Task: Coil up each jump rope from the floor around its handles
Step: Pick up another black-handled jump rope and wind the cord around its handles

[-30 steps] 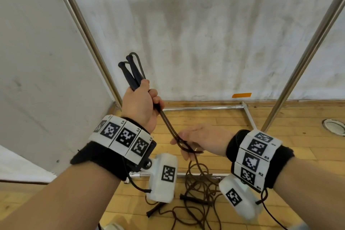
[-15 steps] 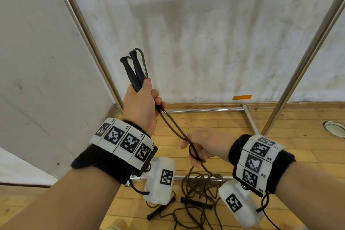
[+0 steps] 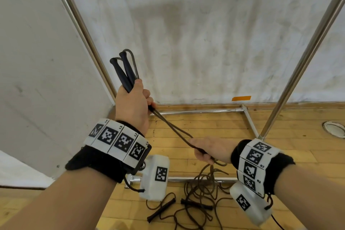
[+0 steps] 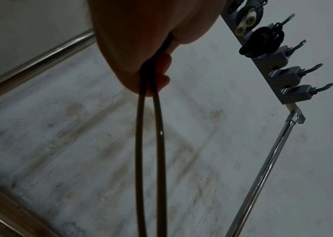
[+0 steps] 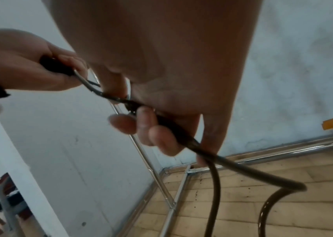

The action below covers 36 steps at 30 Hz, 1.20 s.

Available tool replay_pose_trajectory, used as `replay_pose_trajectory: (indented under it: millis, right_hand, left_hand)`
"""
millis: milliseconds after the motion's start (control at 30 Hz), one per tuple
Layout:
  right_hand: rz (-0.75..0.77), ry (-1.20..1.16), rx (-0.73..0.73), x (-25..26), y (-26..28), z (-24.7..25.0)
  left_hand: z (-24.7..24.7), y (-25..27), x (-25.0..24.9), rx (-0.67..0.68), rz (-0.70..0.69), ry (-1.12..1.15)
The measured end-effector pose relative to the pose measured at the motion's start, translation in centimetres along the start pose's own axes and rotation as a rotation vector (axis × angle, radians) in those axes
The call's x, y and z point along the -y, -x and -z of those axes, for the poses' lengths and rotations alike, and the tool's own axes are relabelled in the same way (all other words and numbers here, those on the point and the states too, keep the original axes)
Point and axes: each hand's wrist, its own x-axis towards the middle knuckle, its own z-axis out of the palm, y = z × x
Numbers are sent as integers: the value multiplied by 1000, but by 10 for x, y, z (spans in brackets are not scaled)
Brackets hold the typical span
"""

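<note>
rope (image 3: 173, 129): 2 strands ran taut from handles (image 3: 124, 73) down | left hand (image 3: 132, 106) clenched both handles, raised | right hand (image 3: 209, 149) gripped strands, had slid lower toward floor tangle (image 3: 201, 188) | slack removed, winding probably next

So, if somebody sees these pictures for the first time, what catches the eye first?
First the left hand, raised before the white wall and gripping two black handles together. From it a doubled brown rope runs down to the right hand, which grips it. Below, more rope lies tangled on the wooden floor.
</note>
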Motion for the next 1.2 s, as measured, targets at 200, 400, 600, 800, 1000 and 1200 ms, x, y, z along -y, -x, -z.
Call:
replay_pose_trajectory:
  millis: [200, 400, 600, 800, 1000, 1200]
  right_hand:
    - [15, 124, -113, -11, 2, -4]
    - [320, -351, -152, 18, 0, -15]
    - [264, -96, -282, 25, 0, -42]
    - [166, 179, -210, 23, -1, -44]
    - [311, 131, -303, 29, -1, -30]
    - [335, 210, -342, 12, 10, -14]
  left_hand:
    - [0, 4, 7, 51, -12, -54]
    - [-8, 19, 24, 150, 31, -134]
    - [-11, 21, 22, 161, 149, -46]
    - [-11, 28, 23, 207, 199, -79]
    - [-5, 4, 23, 3, 9, -213]
    - [30, -41, 6, -268, -244, -658]
